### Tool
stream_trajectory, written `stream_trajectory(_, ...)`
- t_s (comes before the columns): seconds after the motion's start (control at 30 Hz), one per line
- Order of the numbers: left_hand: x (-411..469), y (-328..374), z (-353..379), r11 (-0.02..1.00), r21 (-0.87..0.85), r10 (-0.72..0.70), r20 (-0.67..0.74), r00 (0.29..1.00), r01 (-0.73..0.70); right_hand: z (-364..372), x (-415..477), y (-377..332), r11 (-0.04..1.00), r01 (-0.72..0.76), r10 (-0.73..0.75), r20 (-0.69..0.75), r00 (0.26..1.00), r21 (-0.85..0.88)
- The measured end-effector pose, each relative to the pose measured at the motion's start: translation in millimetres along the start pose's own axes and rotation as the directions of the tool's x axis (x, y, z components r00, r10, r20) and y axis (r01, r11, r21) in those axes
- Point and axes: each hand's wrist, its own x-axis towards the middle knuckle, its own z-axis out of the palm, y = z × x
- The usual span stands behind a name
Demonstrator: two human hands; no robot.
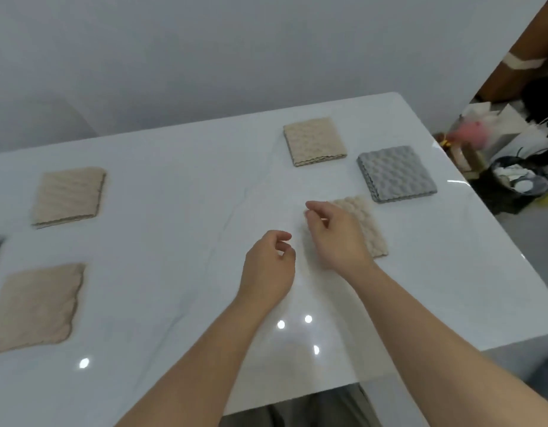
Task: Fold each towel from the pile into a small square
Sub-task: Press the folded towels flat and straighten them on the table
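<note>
Towels lay as small squares, well apart on the white table (174, 241), probably so none got mixed up: the grey towel (396, 174) far right, the far beige towel (314, 144) beside it. The near beige towel (373, 232) sat under your right hand (334, 238), fingers curled over its far-left corner; blur hid whether they pinched it. Your left hand (268, 269) hung just beside, fingers loosely curled, holding nothing, likely ready to help square the edges.

My bare left forearm (214, 355) and right forearm (420, 312) reach forward, converging. Left hand (268, 266) sits just nearer me than right hand (337, 238), fingers loosely curled, holding nothing. Right fingers hook downward, thumb near forefinger; whether they pinch anything is unclear.
</note>
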Motion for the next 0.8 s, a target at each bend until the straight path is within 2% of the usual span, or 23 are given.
stream_trajectory(0.1,-22,18,0,0.991,0.088,-0.109,0.154,0.982,0.096,-42,-17,-2,0.983,-0.096,0.104,0.047,0.993,-0.155)
stream_trajectory(0.2,-34,29,-1,0.975,0.207,-0.132,0.244,0.961,0.081,-79,-23,9,0.949,-0.17,0.201,0.092,0.975,-0.265)
stream_trajectory(0.3,-31,36,7,0.955,0.284,-0.168,0.282,0.945,0.085,-100,-15,26,0.915,-0.185,0.241,0.117,0.963,-0.358)
stream_trajectory(0.43,-5,47,37,0.935,0.28,-0.285,0.221,0.933,0.22,-111,10,52,0.878,-0.218,0.305,0.148,0.941,-0.426)
stream_trajectory(0.57,18,62,69,0.888,0.248,-0.419,0.09,0.903,0.387,-113,30,71,0.861,-0.231,0.372,0.251,0.894,-0.452)
stream_trajectory(0.8,36,58,99,0.876,0.194,-0.439,-0.065,0.896,0.443,-112,42,90,0.913,-0.1,0.257,0.369,0.893,-0.395)
